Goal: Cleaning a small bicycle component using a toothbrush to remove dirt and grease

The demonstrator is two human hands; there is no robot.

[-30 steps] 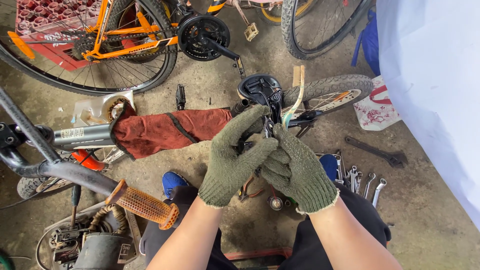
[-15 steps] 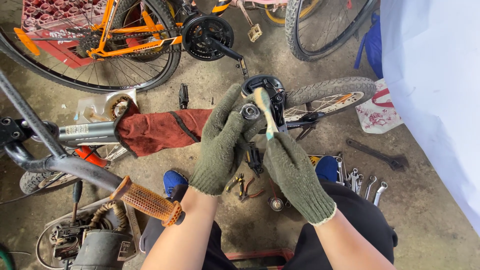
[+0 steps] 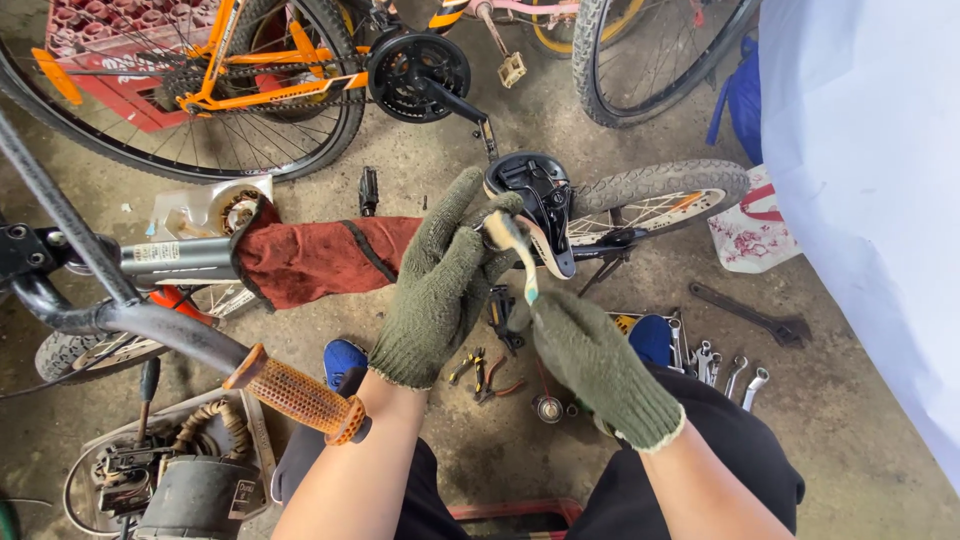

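My left hand (image 3: 440, 280), in a green knit glove, is raised with its fingertips pinched on a small dark part (image 3: 487, 214) in front of the black saddle (image 3: 535, 185) of a small bicycle. In a matching glove, my right hand (image 3: 598, 368) grips the handle of a worn toothbrush-like brush (image 3: 520, 262). The brush head rests against the part in my left fingers. Most of the part is hidden by the glove. A red cloth (image 3: 320, 255) is wrapped around the bicycle's frame tube just left of my left hand.
Several wrenches (image 3: 720, 365) and a long spanner (image 3: 750, 315) lie on the concrete floor at the right, pliers (image 3: 480, 372) between my arms. An orange handlebar grip (image 3: 300, 395) juts in at lower left above a box of parts (image 3: 170, 470). An orange bicycle (image 3: 250, 80) and red crate stand behind.
My hands have drawn apart: the left rose toward the saddle with the small part, the right dropped lower. The brush tilted from pointing upward to leaning left against the part.
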